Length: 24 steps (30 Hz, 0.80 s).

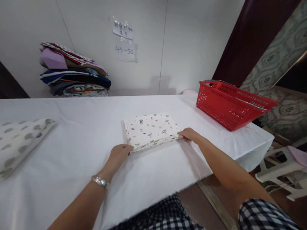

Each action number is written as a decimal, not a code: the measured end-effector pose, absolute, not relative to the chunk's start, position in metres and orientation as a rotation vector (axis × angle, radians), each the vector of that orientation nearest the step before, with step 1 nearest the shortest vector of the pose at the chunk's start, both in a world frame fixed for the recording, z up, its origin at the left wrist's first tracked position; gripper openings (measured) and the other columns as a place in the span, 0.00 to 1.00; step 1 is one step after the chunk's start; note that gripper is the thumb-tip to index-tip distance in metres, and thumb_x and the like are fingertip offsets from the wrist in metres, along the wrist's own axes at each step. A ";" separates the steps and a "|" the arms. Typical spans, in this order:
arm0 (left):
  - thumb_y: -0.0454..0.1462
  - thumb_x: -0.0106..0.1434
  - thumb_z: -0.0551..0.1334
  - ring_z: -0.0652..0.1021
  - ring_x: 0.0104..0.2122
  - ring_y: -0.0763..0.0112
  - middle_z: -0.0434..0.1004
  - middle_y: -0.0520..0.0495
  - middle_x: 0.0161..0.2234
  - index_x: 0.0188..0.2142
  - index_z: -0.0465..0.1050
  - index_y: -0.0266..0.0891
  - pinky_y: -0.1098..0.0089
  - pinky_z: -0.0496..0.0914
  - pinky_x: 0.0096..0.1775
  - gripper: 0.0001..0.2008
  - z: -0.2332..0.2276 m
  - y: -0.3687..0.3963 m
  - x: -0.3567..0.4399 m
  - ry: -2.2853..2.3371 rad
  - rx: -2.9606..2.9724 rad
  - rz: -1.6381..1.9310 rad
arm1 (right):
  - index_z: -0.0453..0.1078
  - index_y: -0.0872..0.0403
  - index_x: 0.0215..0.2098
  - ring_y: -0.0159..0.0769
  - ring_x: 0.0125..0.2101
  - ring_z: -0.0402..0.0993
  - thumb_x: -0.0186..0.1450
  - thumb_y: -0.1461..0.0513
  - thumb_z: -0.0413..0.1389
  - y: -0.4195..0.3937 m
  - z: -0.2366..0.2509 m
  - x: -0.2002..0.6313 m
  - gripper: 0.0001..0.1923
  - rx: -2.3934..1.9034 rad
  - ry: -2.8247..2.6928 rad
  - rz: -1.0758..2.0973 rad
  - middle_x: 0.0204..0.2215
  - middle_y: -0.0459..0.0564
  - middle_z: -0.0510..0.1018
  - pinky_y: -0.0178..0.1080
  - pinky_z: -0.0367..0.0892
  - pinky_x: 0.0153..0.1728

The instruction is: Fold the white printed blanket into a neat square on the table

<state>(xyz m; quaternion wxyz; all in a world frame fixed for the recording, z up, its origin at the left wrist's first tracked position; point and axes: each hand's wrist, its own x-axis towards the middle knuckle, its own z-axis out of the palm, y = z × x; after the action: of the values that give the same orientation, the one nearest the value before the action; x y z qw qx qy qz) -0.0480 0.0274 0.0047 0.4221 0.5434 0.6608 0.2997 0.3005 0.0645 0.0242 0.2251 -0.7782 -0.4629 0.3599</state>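
Observation:
A folded white cloth (152, 131) with small printed figures lies on the white-covered table (87, 123) in front of me. At its near left corner, my left hand (120, 154) pinches the edge between thumb and fingers; a silver bracelet circles that wrist. The near right corner is gripped by my right hand (191, 135), with the fingertips partly hidden by the cloth. Several layers show along the near fold between the two hands.
Another folded white cloth (6, 148) with grey shapes lies at the left. Behind, folded fabrics (74, 76) are stacked against the wall. A red basket (233, 106) stands at the table's right end. Beyond it, a white stool (286, 167) is on the floor.

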 end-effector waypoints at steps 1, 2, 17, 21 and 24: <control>0.46 0.50 0.61 0.64 0.17 0.73 0.64 0.53 0.15 0.20 0.68 0.38 0.71 0.56 0.22 0.13 0.005 0.028 -0.048 1.649 1.368 0.752 | 0.64 0.56 0.19 0.28 0.15 0.62 0.53 0.57 0.62 0.066 0.025 0.301 0.14 -2.161 -1.278 1.003 0.12 0.44 0.67 0.32 0.57 0.17; 0.46 0.50 0.61 0.64 0.17 0.72 0.64 0.53 0.15 0.20 0.68 0.38 0.71 0.56 0.22 0.13 0.005 0.028 -0.048 1.648 1.376 0.752 | 0.64 0.56 0.19 0.28 0.15 0.62 0.52 0.57 0.62 0.067 0.025 0.301 0.14 -2.175 -1.280 1.009 0.12 0.45 0.67 0.32 0.57 0.17; 0.42 0.58 0.56 0.76 0.40 0.60 0.74 0.38 0.45 0.61 0.52 0.35 0.67 0.66 0.35 0.33 0.011 0.021 -0.047 1.843 1.608 0.603 | 0.67 0.59 0.29 0.32 0.22 0.72 0.57 0.60 0.57 0.059 0.027 0.294 0.09 -1.894 -1.183 1.277 0.24 0.53 0.77 0.35 0.71 0.26; 0.34 0.58 0.55 0.66 0.55 0.56 0.60 0.38 0.59 0.62 0.53 0.39 0.60 0.64 0.49 0.31 0.010 0.010 -0.039 1.828 2.123 0.826 | 0.62 0.56 0.47 0.31 0.22 0.73 0.58 0.60 0.59 0.050 0.024 0.296 0.21 -1.690 -1.031 1.339 0.29 0.51 0.77 0.37 0.73 0.28; 0.25 0.57 0.51 0.62 0.58 0.60 0.64 0.44 0.58 0.55 0.65 0.43 0.56 0.56 0.57 0.27 0.005 0.009 -0.036 1.546 2.529 0.803 | 0.51 0.50 0.61 0.31 0.22 0.73 0.59 0.59 0.59 0.044 0.018 0.300 0.34 -1.583 -1.042 1.309 0.27 0.47 0.77 0.35 0.72 0.26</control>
<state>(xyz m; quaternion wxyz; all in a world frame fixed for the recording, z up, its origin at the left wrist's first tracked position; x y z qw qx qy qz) -0.0355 0.0087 0.0045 0.0353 0.8230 0.5031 0.2614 0.3002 0.0437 0.0183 0.4069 -0.6277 -0.4133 0.5192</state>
